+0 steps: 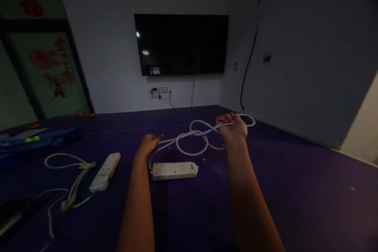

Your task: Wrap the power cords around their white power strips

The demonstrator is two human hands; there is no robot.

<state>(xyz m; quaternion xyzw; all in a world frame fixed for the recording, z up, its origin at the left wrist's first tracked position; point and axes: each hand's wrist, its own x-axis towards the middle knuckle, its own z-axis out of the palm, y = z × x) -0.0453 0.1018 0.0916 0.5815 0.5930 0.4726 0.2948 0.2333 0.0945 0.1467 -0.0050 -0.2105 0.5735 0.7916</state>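
Note:
A white power strip (175, 170) lies on the purple floor mat (295, 189) in front of me. Its white cord (191, 141) runs up from the strip's left end and forms loose loops between my hands. My left hand (150, 144) pinches the cord just above the strip's left end. My right hand (233, 126) is raised farther out and closed around gathered loops of the same cord, with one loop sticking out to the right.
A second white power strip (105, 171) with its bundled cord (73, 173) lies to the left. Blue fabric (32, 143) sits at the far left. A wall-mounted television (180, 44) and wall sockets (159, 91) are ahead. A black cable (251, 51) hangs in the corner.

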